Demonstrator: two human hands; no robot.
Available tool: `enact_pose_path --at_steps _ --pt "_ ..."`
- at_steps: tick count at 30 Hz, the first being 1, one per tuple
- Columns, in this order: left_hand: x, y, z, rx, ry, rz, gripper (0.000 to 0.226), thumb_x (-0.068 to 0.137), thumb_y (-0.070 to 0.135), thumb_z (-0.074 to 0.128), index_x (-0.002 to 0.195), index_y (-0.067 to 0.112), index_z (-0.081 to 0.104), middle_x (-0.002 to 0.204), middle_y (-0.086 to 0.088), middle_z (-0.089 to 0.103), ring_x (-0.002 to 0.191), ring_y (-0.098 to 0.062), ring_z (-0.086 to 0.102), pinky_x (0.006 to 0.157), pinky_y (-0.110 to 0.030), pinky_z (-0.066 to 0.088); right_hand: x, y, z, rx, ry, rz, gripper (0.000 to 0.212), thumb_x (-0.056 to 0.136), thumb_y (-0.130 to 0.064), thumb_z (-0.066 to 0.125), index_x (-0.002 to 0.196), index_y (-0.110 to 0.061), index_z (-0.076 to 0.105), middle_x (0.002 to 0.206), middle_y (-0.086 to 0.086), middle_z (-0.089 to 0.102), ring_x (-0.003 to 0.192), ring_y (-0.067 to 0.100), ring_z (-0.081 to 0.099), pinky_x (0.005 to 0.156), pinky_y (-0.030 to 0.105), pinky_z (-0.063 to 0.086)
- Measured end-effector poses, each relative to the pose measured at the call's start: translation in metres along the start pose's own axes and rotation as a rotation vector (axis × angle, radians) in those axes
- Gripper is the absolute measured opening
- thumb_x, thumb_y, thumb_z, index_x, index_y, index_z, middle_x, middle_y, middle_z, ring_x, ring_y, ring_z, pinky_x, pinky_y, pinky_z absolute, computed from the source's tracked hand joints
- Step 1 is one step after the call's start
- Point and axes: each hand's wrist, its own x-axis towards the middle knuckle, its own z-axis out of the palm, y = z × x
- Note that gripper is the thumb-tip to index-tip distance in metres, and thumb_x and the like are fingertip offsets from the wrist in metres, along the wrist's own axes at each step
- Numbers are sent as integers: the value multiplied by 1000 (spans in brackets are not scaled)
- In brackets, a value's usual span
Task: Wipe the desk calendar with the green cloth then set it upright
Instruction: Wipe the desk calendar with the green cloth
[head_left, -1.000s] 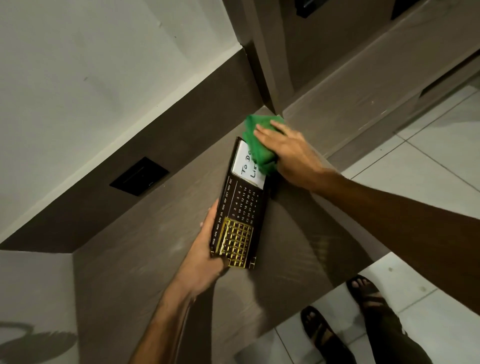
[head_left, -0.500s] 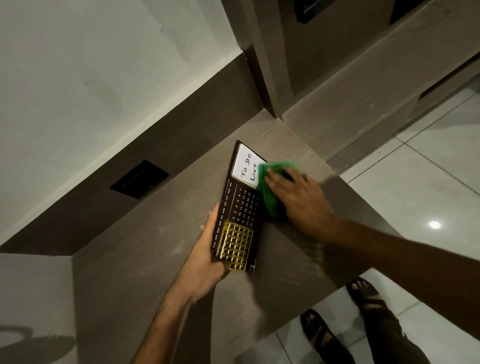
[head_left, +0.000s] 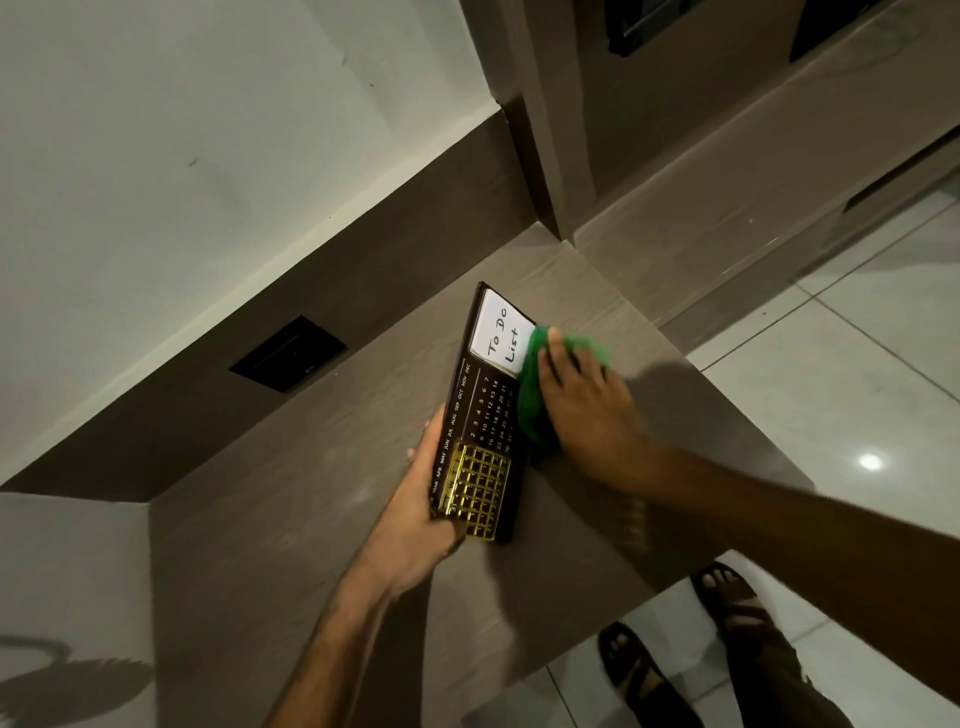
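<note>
The desk calendar (head_left: 480, 415) is a long black board with a white "To Do List" panel at its far end, a grid of dates in the middle and a gold frame near me. It is tilted, leaning over the brown desk top (head_left: 311, 519). My left hand (head_left: 421, 525) grips its near left edge by the gold frame. My right hand (head_left: 587, 410) presses the green cloth (head_left: 535, 395) against the calendar's right side, just below the white panel. The cloth hides part of the date grid.
A black wall socket (head_left: 288, 353) sits in the dark panel behind the desk. A brown cabinet column (head_left: 550, 156) rises at the desk's far corner. My sandalled feet (head_left: 727, 597) stand on white floor tiles below the desk's right edge.
My right hand and the cloth slid from the calendar's far end down its right side toward the date grid, then held there. My left hand kept its grip.
</note>
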Motion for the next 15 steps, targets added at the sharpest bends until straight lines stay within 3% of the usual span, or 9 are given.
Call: enact_pose_path --at_steps 4,6,8,12,15 --pt "1 1 -1 -3 -15 20 118 80 -16 64 151 57 3 169 0 13 156 -33 12 115 -69 30 52 13 -24 -112 15 169 70 92 -26 55 148 3 24 156 23 22 120 32 44 90 42 43" --pt "1 1 -1 9 -8 26 118 80 -15 64 151 56 2 168 2 14 156 -31 12 116 -69 29 47 6 -26 -159 65 154 61 96 -22 44 147 6 24 155 23 25 116 29 46 87 39 43" --pt "1 0 0 22 6 35 118 81 -15 64 151 56 2 169 4 14 156 -30 12 117 -69 27 20 -9 -17 -149 59 78 60 96 -24 38 146 6 23 156 25 19 125 33 41 92 42 41" --pt "0 1 1 11 11 54 117 81 -17 64 152 53 3 168 5 15 154 -26 21 113 -64 38 -41 -37 -2 -75 -100 -108 74 88 -34 56 147 -2 26 160 22 8 125 35 30 92 47 38" --pt "1 0 0 55 7 36 118 81 -12 67 151 56 1 168 5 14 154 -28 19 114 -65 36 -19 -27 -11 -70 -75 -43 78 88 -34 56 148 0 20 159 24 3 124 33 32 95 47 38"
